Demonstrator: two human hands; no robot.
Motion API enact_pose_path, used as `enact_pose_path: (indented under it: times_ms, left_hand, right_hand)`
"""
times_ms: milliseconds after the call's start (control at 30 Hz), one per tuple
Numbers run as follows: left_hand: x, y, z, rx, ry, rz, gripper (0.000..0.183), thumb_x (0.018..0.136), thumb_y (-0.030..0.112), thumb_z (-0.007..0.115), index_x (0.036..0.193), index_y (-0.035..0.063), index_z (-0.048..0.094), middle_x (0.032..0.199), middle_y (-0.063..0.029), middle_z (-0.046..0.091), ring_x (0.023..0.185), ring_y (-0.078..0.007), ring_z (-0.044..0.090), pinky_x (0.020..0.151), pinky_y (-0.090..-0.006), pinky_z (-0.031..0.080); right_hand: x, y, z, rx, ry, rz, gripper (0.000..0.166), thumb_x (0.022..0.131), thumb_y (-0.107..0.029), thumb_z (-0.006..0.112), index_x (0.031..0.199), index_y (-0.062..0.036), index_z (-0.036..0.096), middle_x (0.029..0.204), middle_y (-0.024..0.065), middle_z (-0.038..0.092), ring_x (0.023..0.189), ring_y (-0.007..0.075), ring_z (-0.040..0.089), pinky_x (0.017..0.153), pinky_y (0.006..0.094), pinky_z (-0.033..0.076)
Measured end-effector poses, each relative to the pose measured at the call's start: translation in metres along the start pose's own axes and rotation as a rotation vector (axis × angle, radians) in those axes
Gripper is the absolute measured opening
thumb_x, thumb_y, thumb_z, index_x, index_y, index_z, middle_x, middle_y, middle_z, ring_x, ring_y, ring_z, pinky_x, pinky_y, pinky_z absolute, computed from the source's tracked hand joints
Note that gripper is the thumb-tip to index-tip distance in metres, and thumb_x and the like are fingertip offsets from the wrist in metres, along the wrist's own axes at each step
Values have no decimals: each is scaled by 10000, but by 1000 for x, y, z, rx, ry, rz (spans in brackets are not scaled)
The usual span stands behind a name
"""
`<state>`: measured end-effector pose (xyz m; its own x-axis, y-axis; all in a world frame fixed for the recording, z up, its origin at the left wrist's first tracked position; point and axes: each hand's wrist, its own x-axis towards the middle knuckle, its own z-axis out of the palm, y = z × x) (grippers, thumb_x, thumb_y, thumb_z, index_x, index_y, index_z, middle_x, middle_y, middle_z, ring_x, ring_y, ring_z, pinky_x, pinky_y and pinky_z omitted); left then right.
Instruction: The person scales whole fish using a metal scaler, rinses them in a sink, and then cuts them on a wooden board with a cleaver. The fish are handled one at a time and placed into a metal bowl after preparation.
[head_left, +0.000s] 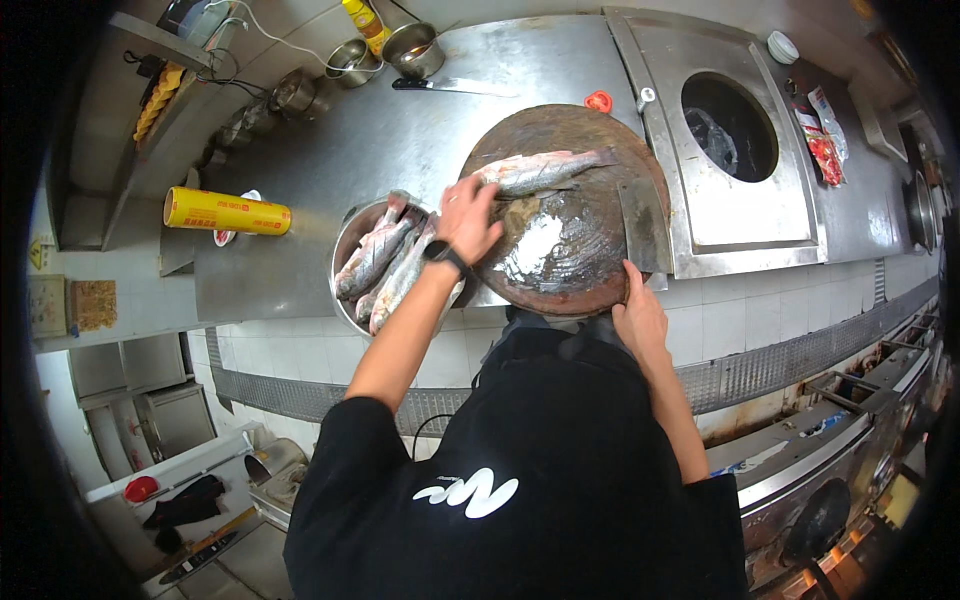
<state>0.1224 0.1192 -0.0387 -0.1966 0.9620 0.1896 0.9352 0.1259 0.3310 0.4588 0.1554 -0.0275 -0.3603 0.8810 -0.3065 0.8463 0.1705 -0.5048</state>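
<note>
A scaled whole fish (551, 171) with cuts along its side lies on a round wooden chopping block (559, 292), its tail pointing right. My left hand (471, 217), a dark watch on its wrist, is over the fish's left end with thumb and fingers apart. It hides that end and is slightly blurred. A broad cleaver blade (645, 225) rests flat on the block's right side; I see no handle. My right hand (641, 311) is at the block's near right rim, beside the blade's lower corner; its grip is partly hidden. Several more fish (382, 259) fill a metal pot (339, 289) left of the block.
Behind the block are a black-handled knife (457, 88), a tomato slice (598, 101) and metal pots (412, 51). A yellow roll (227, 211) lies at the left. On the right, a steel counter section (750, 225) has a round opening with clear plastic inside.
</note>
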Motion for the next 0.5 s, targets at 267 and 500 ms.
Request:
enact_pose_path:
  times_ms: [267,500]
  left_hand:
    - [95,-1,31,81,-343,131,672,687,125,814,1256,107,458,1157,-184,574,1128,-394,555,941,-510,481]
    - [34,-41,15,-128,-285,85,702,633,51,815,1242,87,467,1116,-203,586,1050,-415,560,914,-488,471]
  right_hand:
    - [-39,5,-17,306,99,-11,649,793,-31,537,1427,-144,457,1076,277,650,961,457,638,852,472,497]
    - [-78,0,-16,385,204,93,654,778,-20,499,1423,-130,471,985,201,653,861,335,653,805,385,501]
